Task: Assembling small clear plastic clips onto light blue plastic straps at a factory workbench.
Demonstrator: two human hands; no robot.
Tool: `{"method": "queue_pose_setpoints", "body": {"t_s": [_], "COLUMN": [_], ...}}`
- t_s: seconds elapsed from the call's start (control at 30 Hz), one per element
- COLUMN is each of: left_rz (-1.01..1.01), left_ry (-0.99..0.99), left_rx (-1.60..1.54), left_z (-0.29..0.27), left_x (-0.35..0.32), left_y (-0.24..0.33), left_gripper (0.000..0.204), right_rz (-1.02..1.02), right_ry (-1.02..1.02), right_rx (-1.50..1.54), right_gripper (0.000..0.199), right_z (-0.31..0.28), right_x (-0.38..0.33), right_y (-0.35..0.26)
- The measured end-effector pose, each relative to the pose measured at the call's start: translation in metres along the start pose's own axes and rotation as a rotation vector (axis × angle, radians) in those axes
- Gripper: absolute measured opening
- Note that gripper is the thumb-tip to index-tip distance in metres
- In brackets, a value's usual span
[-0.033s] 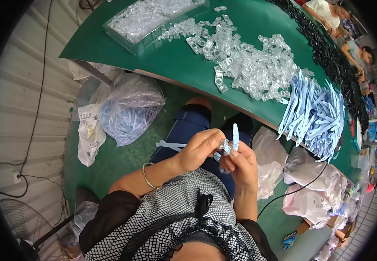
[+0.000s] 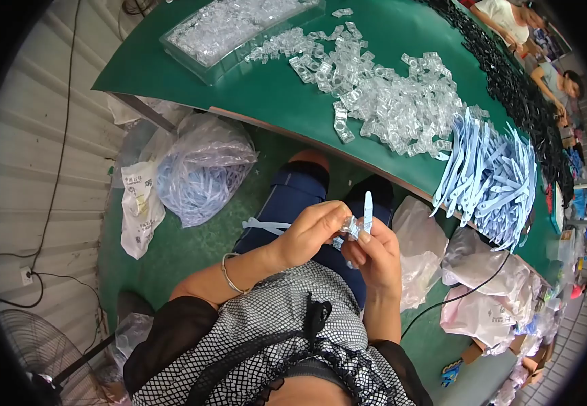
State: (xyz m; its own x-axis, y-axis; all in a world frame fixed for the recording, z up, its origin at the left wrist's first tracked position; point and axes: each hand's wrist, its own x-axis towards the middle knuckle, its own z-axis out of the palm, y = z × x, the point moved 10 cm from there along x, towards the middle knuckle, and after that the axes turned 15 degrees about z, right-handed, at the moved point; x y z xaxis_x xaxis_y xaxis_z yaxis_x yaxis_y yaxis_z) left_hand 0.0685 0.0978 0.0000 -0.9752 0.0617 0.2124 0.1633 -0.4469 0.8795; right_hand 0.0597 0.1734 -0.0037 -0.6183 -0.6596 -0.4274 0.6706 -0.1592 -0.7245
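Observation:
Both hands meet above my lap, over the dark blue trousers. My left hand point(image 2: 315, 231) is closed, its thumb and forefinger pinching a small clear plastic buckle piece point(image 2: 351, 227). My right hand point(image 2: 376, 259) is closed as well, holding a light blue strap point(image 2: 368, 211) whose rounded tip points up past the thumb. The clear piece sits against the strap between the fingertips; how the two join is too small to make out. Pale blue strap ends point(image 2: 265, 225) stick out left of my left hand, across the thigh. The fingers hide the rest.
On the green table point(image 2: 266, 101) lie loose clear pieces point(image 2: 401, 101), a clear tray point(image 2: 239, 34) of them, blue straps point(image 2: 486, 179) and black parts point(image 2: 510, 81). Plastic bags point(image 2: 205, 169) stand on the floor. A fan point(image 2: 43, 352) is at lower left. Two people point(image 2: 554, 84) work far right.

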Motion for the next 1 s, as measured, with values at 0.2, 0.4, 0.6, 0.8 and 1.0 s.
{"method": "queue_pose_setpoints", "body": {"t_s": [0.2,0.4,0.6,0.8,1.0], "left_rz": [0.169,0.283,0.12,0.066,-0.159], "left_ry": [-0.039,-0.03,-0.019,-0.154,-0.076], "left_rx": [0.546,0.907,0.618,0.48,0.256], "left_z": [-0.014,-0.011,-0.014,-0.012,-0.02], "left_x": [0.006,0.001,-0.001,-0.001,-0.013], "left_y": [0.033,0.053,0.036,0.033,0.01], "left_gripper": [0.017,0.009,0.012,0.01,0.013], "right_rz": [-0.264,-0.659,-0.511,-0.161,-0.019], "right_ry": [0.203,0.44,0.351,-0.17,0.035], "right_rx": [-0.25,-0.944,-0.729,0.234,0.059], "right_gripper": [0.019,0.013,0.007,0.017,0.026], "right_z": [-0.011,0.02,0.006,-0.003,-0.016], "right_x": [-0.009,-0.026,-0.017,0.003,0.008], "right_y": [-0.021,-0.043,-0.033,0.011,0.024]}}
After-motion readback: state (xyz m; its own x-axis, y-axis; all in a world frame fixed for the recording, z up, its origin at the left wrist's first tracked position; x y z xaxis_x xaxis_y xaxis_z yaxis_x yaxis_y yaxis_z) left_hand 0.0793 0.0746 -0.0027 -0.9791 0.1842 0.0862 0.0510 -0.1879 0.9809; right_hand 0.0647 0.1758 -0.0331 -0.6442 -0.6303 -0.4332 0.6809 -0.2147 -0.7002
